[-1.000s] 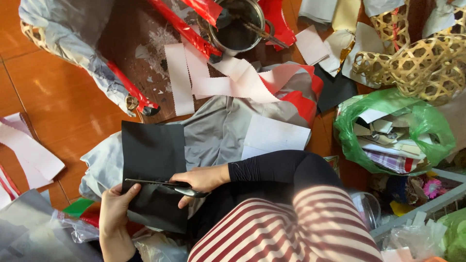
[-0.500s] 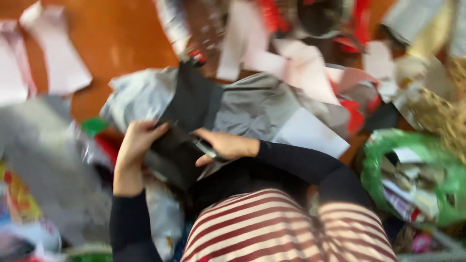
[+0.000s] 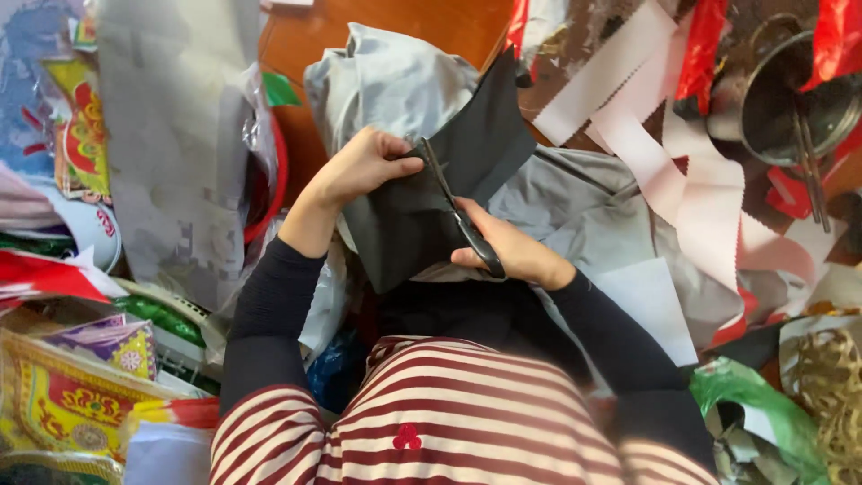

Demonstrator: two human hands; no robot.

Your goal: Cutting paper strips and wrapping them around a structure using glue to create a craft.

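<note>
Near the middle of the head view, a dark grey, almost black sheet (image 3: 422,216) of stiff paper or thin card is held up over a crumpled pale grey plastic wrap (image 3: 395,81). Its upper corner points away from the person toward the brown floor (image 3: 404,27), and its lower edge hangs close to the person's lap. It looks flat and matte, with a straight slanting edge on the right.

Gripping the sheet's left edge, the left hand (image 3: 359,166) is curled, thumb on top and fingers tucked behind the sheet, so it pinches the sheet. The right hand (image 3: 516,251) is closed around the dark handles of a pair of scissors (image 3: 453,211); the blades run up across the sheet toward the left thumb. Whether the blades are parted or pressed together I cannot tell. Both arms wear black sleeves over a red-and-white striped top (image 3: 449,413).

Around this spot the floor is crowded. To the right lie white strips with zigzag edges (image 3: 646,153), red scraps (image 3: 709,45) and a metal pot (image 3: 790,99) with thin sticks resting in it. A white sheet (image 3: 646,305) lies just beside the right forearm. Further down on the right are a green plastic bag (image 3: 745,404) and a woven basket (image 3: 826,377). On the left sit a tall greyish bag (image 3: 171,144) and stacks of brightly printed yellow, red and purple paper goods (image 3: 63,386).
</note>
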